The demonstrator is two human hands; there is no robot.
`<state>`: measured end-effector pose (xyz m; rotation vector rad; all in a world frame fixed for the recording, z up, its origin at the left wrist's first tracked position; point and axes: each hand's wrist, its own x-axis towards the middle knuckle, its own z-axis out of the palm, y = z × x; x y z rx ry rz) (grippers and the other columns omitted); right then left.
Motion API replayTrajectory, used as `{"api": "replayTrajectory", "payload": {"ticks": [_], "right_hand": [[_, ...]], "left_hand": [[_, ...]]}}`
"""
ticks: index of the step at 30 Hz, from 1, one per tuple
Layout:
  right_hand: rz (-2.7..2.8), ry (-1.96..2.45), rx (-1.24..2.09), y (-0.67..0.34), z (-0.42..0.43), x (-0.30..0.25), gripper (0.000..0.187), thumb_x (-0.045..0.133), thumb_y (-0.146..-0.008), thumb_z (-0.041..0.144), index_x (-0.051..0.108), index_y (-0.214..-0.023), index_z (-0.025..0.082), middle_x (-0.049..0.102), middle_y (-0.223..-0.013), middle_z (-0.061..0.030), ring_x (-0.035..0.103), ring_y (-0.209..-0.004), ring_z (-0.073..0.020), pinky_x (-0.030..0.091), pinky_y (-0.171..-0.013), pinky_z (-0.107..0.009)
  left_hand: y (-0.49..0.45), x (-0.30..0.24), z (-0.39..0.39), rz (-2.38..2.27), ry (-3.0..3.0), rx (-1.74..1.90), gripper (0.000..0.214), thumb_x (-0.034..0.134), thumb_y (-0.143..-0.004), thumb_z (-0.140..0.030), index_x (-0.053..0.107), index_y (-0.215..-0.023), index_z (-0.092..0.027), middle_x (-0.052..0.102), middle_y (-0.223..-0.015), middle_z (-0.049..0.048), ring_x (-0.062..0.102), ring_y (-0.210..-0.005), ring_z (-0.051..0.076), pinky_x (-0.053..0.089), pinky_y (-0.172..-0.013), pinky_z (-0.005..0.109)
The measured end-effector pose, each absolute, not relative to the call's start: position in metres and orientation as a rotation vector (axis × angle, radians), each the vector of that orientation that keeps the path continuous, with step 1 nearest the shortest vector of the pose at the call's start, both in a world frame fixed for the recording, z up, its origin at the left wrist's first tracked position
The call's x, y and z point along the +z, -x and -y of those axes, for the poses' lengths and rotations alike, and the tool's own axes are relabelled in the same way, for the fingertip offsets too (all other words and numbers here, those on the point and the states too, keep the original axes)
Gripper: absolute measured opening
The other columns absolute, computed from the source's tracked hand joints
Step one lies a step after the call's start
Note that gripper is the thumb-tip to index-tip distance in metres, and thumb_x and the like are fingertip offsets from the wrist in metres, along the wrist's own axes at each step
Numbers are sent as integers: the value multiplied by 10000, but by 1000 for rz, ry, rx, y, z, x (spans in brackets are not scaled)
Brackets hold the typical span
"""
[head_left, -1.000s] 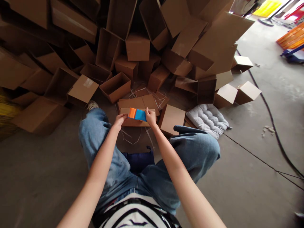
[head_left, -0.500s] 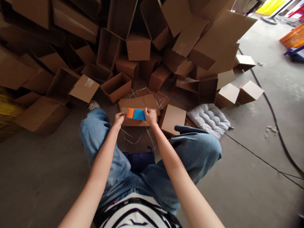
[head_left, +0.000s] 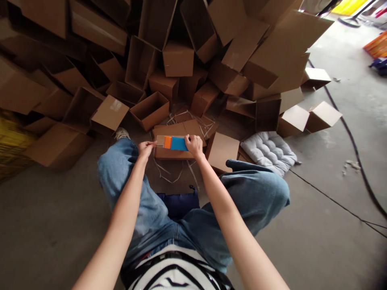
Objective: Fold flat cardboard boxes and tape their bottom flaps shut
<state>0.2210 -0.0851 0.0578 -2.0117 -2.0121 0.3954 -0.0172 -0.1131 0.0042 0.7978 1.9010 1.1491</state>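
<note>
My right hand is closed around the right end of a blue and orange tape dispenser. Its orange part faces left. Between that part and my left hand stretches a short tan strip of tape, whose end seems pinched in my left fingers. Both hands are held over a closed cardboard box lying between my knees. The fingers of my right hand partly cover the dispenser. Whether the tape touches the box, I cannot tell.
A large pile of cardboard boxes rises in front. Loose white straps lie around the near box. On the right are a grey cushion and a black cable on the floor. A yellow crate stands far left.
My left hand has moved left, away from the orange part, and more of the tan strip shows between them. The right hand has shifted slightly right with the dispenser.
</note>
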Motion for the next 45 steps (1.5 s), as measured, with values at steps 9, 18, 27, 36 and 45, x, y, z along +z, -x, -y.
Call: {"api": "replayTrajectory", "payload": {"ticks": [9,18,27,36,45], "right_hand": [[2077,1993,385,-236,76,64,446,407,-1043,271,810,-902,140,795,-981,-160,726,-924,-247,432,-738,-289],[2128,2078,350,-221,77,49,459,397,-1033,291,816,-952,123,792,-971,-183,735,-870,-249,469,-734,-295],[2172,2093,383,-205,79,60,464,401,-1040,305,822,-997,116,793,-986,-188,750,-890,-257,472,-720,-285],[2141,2049,361,-186,80,55,471,399,-1035,301,818,-970,95,781,-926,-208,746,-844,-260,471,-695,-289],[2167,2033,379,-204,77,57,480,399,-1051,329,820,-959,117,788,-948,-192,746,-864,-258,471,-721,-292]], "left_hand": [[31,1,108,-1916,-821,1138,241,852,-615,-370,707,-631,-178,719,-659,48,684,-753,215,501,-768,303],[31,-16,114,-2075,-805,937,270,842,-634,-437,722,-646,-195,742,-697,73,712,-823,266,502,-750,317],[30,-20,119,-2162,-792,863,210,788,-704,-377,703,-618,-205,739,-684,73,713,-850,294,493,-764,338],[24,-18,119,-2219,-774,933,282,835,-655,-358,594,-554,-254,683,-618,86,716,-903,368,507,-834,423],[20,0,119,-2255,-854,967,238,728,-781,-318,582,-612,-237,724,-737,98,697,-869,302,488,-827,365]]}}
